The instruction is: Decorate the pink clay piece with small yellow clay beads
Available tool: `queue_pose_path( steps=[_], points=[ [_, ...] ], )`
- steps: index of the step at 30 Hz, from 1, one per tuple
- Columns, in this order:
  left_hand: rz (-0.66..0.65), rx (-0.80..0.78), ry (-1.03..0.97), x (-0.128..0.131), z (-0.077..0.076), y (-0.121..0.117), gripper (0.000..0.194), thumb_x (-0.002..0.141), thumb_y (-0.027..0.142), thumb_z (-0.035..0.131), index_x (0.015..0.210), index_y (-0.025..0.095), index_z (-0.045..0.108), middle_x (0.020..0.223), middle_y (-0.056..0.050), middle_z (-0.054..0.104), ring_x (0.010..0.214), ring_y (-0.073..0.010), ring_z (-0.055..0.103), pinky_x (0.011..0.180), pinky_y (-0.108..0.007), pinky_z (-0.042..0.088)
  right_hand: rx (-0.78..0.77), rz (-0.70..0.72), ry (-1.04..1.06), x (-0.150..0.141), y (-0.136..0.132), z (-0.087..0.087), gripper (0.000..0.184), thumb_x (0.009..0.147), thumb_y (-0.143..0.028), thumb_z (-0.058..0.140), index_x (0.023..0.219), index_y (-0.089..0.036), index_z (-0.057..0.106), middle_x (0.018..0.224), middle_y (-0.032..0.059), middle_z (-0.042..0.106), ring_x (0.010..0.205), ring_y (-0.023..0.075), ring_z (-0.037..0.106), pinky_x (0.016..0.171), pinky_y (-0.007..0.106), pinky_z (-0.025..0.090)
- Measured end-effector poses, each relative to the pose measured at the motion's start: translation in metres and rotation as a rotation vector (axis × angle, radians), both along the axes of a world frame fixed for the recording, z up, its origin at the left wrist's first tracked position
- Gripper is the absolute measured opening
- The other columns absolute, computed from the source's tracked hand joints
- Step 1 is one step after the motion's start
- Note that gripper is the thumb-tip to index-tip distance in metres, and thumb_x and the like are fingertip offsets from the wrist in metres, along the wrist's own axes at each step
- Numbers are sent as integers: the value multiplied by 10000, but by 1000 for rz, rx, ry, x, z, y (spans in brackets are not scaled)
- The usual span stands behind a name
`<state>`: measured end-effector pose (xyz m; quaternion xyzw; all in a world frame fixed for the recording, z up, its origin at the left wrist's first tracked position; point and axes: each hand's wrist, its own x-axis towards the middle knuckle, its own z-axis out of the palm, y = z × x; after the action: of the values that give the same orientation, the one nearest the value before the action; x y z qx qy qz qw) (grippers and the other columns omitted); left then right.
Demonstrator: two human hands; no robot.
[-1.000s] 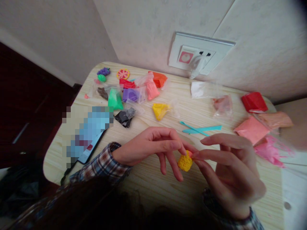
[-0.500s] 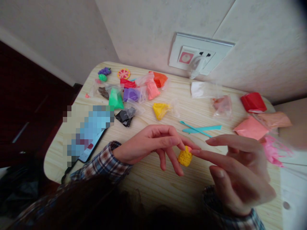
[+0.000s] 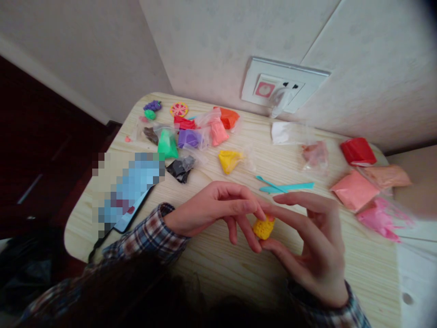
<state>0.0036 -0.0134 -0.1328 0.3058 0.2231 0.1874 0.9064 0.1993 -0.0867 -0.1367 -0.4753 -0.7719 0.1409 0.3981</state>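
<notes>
A small yellow clay piece point(image 3: 263, 229) with a bumpy surface and a bit of pink on top is held above the table. My left hand point(image 3: 215, 209) grips it from the left with its fingertips. From the right, my right hand point(image 3: 316, 241) closes on the same piece, index finger at its top and thumb at its lower edge. The fingers partly cover the pink bit. Just beyond my hands lie two turquoise modelling tools point(image 3: 297, 187), crossed. A bag of yellow clay point(image 3: 229, 161) lies behind my left hand.
Bags of green point(image 3: 167, 145), purple point(image 3: 189, 138) and black clay point(image 3: 180, 169) lie left. A phone point(image 3: 131, 205), partly pixelated, is at the left edge. Finished-looking clay grapes point(image 3: 152, 105) sit far left. Pink packets point(image 3: 355, 190) lie right. A wall socket point(image 3: 285, 86) holds a plug.
My right index finger and thumb opened away from the yellow piece, then came back, with the thumb now at its lower edge. My left hand kept its hold. The view shifted slightly.
</notes>
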Motion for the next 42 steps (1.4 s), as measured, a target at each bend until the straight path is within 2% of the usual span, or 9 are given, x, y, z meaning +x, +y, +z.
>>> queue_pose_path(
  steps=[6,10,14,17,23,28,33,37,42],
  points=[
    [60,47,51,-1,-2,0,179,887,318,668,835,161,739,1272,-92,698,676,-99,728,437,-139,411,27,-67,-25,-2,1,-3,257,874,-234,690,1122,-177,655,1087,77,586,1002,231,564,844,389,463],
    [92,121,152,1,-2,-1,178,850,314,708,804,154,770,1360,-89,640,790,-89,658,485,-156,352,54,-132,-28,0,2,-7,330,857,-228,706,1181,-215,642,1076,74,596,984,248,572,819,409,469],
    [121,129,144,5,-2,-4,138,809,295,745,767,169,782,1114,-55,743,965,-144,622,747,-212,447,51,-118,-75,-4,2,-6,394,861,-153,679,1242,-237,622,1099,74,589,1002,249,577,833,416,480],
    [110,102,105,7,-3,-5,146,801,311,750,760,175,784,907,-38,760,984,-177,633,948,-292,435,44,-99,-106,-8,1,-4,390,867,-134,666,1241,-233,616,1106,73,577,1010,242,573,839,410,483],
    [75,101,122,7,-4,-5,171,844,311,708,810,171,800,993,-49,775,1089,-192,635,1021,-296,406,57,-108,-17,-8,0,-6,386,849,-220,704,1226,-217,618,1134,84,582,1026,261,571,834,428,484],
    [89,27,165,8,-7,-6,255,777,390,775,893,164,800,1008,-64,775,1087,-205,628,1012,-316,408,131,-141,35,-7,1,-9,229,834,-143,696,1059,-187,696,1080,83,595,978,244,576,804,412,478],
    [94,-41,183,10,-5,-9,313,766,419,782,930,153,797,1048,-88,762,1060,-208,624,962,-319,425,174,-206,-2,-8,3,-9,225,821,-73,685,988,-220,717,1029,66,624,921,233,600,759,410,492],
    [69,-41,136,8,-3,-8,228,826,343,734,983,189,795,1180,-80,731,1151,-200,595,945,-292,435,209,-262,-2,-7,4,-12,205,803,-70,700,932,-227,717,986,57,630,880,227,615,731,403,501],
    [70,-5,120,7,-2,-7,177,791,222,749,960,229,803,1187,-53,734,1186,-193,588,966,-291,431,196,-308,40,-6,5,-14,161,815,-92,693,913,-219,708,944,52,616,859,220,612,724,400,495]
  ],
)
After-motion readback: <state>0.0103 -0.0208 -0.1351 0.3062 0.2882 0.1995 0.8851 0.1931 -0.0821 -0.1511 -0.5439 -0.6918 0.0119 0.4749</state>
